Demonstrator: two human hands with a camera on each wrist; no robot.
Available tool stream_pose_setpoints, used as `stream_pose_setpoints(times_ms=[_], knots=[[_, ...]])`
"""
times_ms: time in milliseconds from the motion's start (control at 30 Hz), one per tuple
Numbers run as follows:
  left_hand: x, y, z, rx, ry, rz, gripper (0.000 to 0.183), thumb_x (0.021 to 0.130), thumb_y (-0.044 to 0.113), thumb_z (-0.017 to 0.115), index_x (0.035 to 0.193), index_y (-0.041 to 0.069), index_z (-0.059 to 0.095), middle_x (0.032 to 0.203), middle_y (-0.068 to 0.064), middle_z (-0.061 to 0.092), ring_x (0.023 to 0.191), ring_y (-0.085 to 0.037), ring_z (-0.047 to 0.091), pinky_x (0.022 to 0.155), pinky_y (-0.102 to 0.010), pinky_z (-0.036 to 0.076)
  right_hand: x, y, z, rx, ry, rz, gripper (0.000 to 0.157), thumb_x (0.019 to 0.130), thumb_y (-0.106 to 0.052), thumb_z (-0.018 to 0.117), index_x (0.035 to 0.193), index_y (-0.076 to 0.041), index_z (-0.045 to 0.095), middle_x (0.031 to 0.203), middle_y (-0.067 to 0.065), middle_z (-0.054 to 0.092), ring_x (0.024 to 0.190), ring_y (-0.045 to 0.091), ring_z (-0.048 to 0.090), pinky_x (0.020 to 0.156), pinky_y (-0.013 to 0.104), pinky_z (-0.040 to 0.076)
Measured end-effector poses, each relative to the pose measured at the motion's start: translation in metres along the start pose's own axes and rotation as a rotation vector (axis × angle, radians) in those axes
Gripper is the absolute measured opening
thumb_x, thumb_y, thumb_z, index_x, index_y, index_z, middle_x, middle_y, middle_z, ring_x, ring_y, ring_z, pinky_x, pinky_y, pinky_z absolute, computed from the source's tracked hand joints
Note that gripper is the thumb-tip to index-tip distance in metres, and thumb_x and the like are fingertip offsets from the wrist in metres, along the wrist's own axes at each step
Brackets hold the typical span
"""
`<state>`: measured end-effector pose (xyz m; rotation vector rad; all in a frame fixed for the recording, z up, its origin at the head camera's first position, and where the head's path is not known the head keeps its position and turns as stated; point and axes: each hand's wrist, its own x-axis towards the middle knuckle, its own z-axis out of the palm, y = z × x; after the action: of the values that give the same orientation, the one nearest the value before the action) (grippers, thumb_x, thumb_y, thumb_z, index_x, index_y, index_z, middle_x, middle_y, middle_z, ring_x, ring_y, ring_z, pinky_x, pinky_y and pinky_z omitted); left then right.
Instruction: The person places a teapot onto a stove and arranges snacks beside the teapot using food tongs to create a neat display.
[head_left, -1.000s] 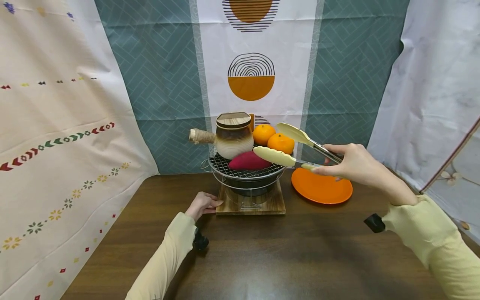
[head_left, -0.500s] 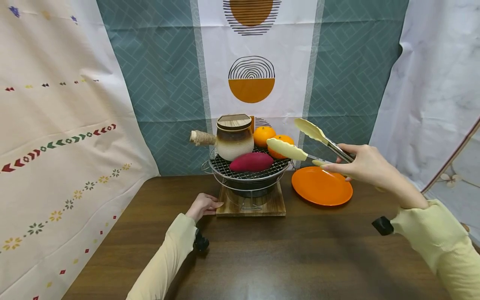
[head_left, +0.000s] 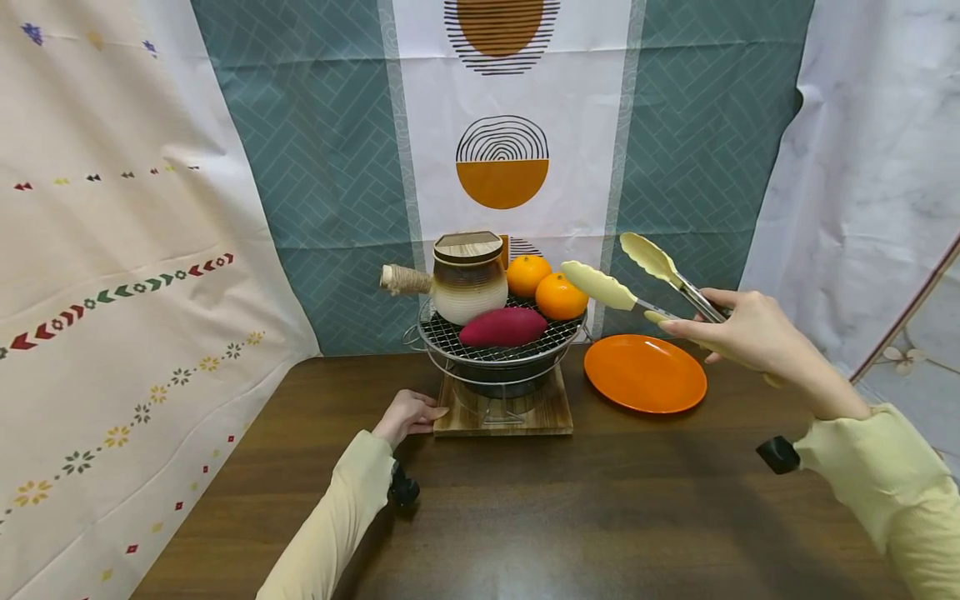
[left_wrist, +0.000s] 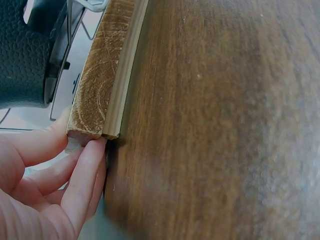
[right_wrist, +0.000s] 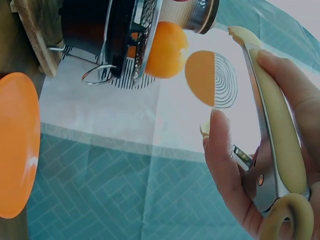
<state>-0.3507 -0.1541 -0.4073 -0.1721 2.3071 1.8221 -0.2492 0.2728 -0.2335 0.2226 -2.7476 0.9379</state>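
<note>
With my right hand (head_left: pixel 757 329) I grip yellow-tipped metal tongs (head_left: pixel 600 285) above the orange plate. Their two tips are spread apart with nothing between them, to the right of the mandarins. My left hand (head_left: pixel 407 415) pinches the near left corner of a wooden board (head_left: pixel 557 407), thumb over it and fingers at its edge in the left wrist view. On that board stands a round tabletop grill (head_left: pixel 502 361). Its mesh carries a purple sweet potato (head_left: pixel 504 327), one mandarin (head_left: pixel 528 276), another mandarin (head_left: pixel 562 297) and a side-handled teapot (head_left: pixel 470 287).
The orange plate (head_left: pixel 645 375) lies right of the grill on the dark wooden table (head_left: pixel 525 517). A patterned teal and white cloth (head_left: pixel 690 167) hangs close behind the grill, and further cloths hang on both sides.
My right hand has drawn the tongs right and back, away from the mandarins and sweet potato, with their tips still spread. My left hand keeps its place at the board's corner.
</note>
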Motion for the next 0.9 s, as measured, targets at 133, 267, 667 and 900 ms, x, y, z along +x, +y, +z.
stream_pose_setpoints(times_ms=[133, 267, 667, 900], knots=[[0.0, 0.0, 0.0, 0.001, -0.001, 0.004, 0.037, 0.08, 0.0, 0.067, 0.108, -0.018, 0.051, 0.085, -0.013, 0.053, 0.068, -0.019, 0.052, 0.07, -0.037, 0.05, -0.001, 0.006, -0.004, -0.001, -0.008, 0.012, 0.057, 0.075, -0.056, 0.065, 0.105, -0.008, 0.055, 0.079, 0.011, 0.056, 0.058, 0.02, 0.063, 0.051, 0.034, 0.044], [-0.001, 0.0, 0.001, 0.008, 0.0, 0.011, 0.037, 0.079, 0.0, 0.067, 0.108, -0.018, 0.052, 0.084, -0.012, 0.054, 0.067, -0.018, 0.053, 0.069, -0.037, 0.051, -0.003, 0.013, -0.008, -0.014, 0.007, 0.039, 0.064, 0.075, -0.056, 0.064, 0.116, -0.009, 0.054, 0.077, 0.009, 0.061, 0.059, 0.02, 0.063, 0.049, 0.034, 0.04], [-0.001, 0.0, -0.001, -0.005, -0.002, 0.021, 0.036, 0.079, -0.001, 0.067, 0.108, -0.018, 0.053, 0.084, -0.012, 0.052, 0.067, -0.018, 0.051, 0.069, -0.036, 0.05, -0.002, 0.033, -0.011, -0.021, 0.017, 0.106, 0.063, 0.076, -0.06, 0.06, 0.113, -0.008, 0.055, 0.074, 0.007, 0.064, 0.061, 0.021, 0.063, 0.048, 0.035, 0.036], [0.0, -0.002, 0.0, -0.006, -0.002, 0.025, 0.035, 0.079, -0.001, 0.067, 0.107, -0.018, 0.053, 0.083, -0.011, 0.053, 0.068, -0.018, 0.051, 0.07, -0.037, 0.05, -0.002, 0.045, -0.009, -0.025, 0.002, 0.104, 0.056, 0.077, -0.059, 0.059, 0.1, -0.008, 0.058, 0.072, 0.008, 0.063, 0.061, 0.021, 0.063, 0.049, 0.035, 0.04]])
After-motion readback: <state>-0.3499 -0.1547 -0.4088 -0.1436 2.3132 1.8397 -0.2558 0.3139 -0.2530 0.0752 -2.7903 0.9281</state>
